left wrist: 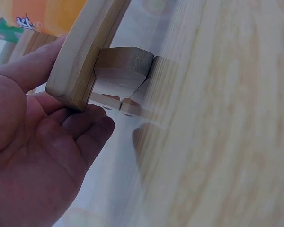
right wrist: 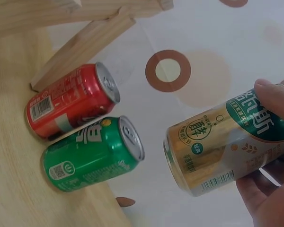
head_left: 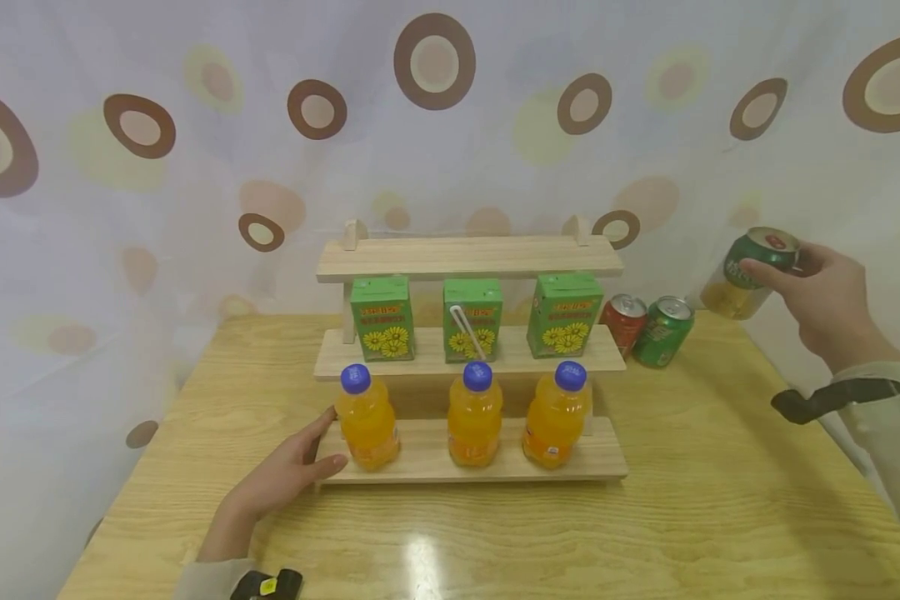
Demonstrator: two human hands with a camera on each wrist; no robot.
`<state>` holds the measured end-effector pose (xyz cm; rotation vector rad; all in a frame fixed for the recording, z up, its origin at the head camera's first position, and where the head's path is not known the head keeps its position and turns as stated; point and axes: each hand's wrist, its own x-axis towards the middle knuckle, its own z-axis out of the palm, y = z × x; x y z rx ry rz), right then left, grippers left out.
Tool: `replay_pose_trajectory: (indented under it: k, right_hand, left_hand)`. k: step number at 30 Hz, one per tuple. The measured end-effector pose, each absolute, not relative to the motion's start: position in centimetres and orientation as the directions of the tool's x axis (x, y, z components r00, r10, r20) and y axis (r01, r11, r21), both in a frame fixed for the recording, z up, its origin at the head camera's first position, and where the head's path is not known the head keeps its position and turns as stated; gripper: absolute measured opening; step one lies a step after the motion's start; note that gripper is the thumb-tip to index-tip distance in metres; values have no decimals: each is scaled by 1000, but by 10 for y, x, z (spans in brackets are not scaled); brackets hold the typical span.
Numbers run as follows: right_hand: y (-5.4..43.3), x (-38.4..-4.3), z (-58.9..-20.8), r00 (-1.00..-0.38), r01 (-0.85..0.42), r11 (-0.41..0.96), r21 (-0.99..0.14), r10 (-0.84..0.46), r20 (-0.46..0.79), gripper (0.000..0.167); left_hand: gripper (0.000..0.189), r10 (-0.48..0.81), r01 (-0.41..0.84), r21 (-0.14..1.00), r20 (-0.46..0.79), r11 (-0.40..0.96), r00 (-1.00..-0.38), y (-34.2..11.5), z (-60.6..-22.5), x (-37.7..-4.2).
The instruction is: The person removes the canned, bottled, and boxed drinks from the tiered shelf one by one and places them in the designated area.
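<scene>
My right hand (head_left: 828, 296) grips a gold and green drink can (head_left: 746, 271) in the air above the table's right side. The can's printed label and gold base (right wrist: 217, 142) face the right wrist view. At the left end of the wooden shelf rack (head_left: 427, 475), my left hand (head_left: 288, 467) holds the lowest board. In the left wrist view its thumb lies over the board end (left wrist: 78, 61), with curled fingers (left wrist: 92, 127) at the underside. A red can (right wrist: 71, 101) and a green can (right wrist: 92, 153) stand side by side by the rack's right end.
Orange drink bottles (head_left: 475, 417) with blue caps stand along the lowest board. Green juice boxes (head_left: 472, 321) sit on the middle board, and a white straw shows before the centre one. The top board (head_left: 468, 257) is above them. A dotted curtain (head_left: 450, 167) hangs behind the table (head_left: 360, 542).
</scene>
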<state>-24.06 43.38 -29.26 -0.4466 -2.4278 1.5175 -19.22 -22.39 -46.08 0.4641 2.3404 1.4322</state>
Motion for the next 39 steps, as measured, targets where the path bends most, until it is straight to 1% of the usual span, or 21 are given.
replay_pose_trajectory:
  k: [4,9,11,16,19,22,28,32,39]
  right_hand:
    - [440,-241,-303,-920,136,412,-901,390,40,83]
    - [448,-240,-315,-913,135,456,-880,403,69,62]
    - [450,-241,-321,-909,141,468,-872,409,72,58]
    - [457,-242,-333,-909,179,453,-873,416,29,78]
    - [460,-243,-341,-907,207,451,-868,421,2,83]
    - [462,-244,-348,-906,226,444,-867,423,-19,85]
    - [463,-247,-362,-909,234,473,-850,417,-19,90]
    - [462,-248,-370,-912,256,459,-851,407,-55,94]
    - [459,-253,-383,-908,261,429,-865,414,-69,94]
  left_hand:
    - [88,453,97,896,-123,433,-883,-224,-461,-192]
    - [88,455,101,897,-119,431,-882,-224,-461,-193]
    - [88,456,96,899,-123,427,-882,-224,-461,-193]
    - [90,455,89,898,-130,430,-881,-223,-459,-193]
    - [90,454,92,897,-128,433,-882,-224,-457,-193]
    - [90,451,91,897,-128,432,-883,-224,-457,-192]
    - [89,447,82,894,-140,441,-884,-224,-461,-191]
    - [89,444,72,894,-149,442,-884,-225,-462,-191]
    - [89,438,76,888,-148,454,-887,-226,-461,-192]
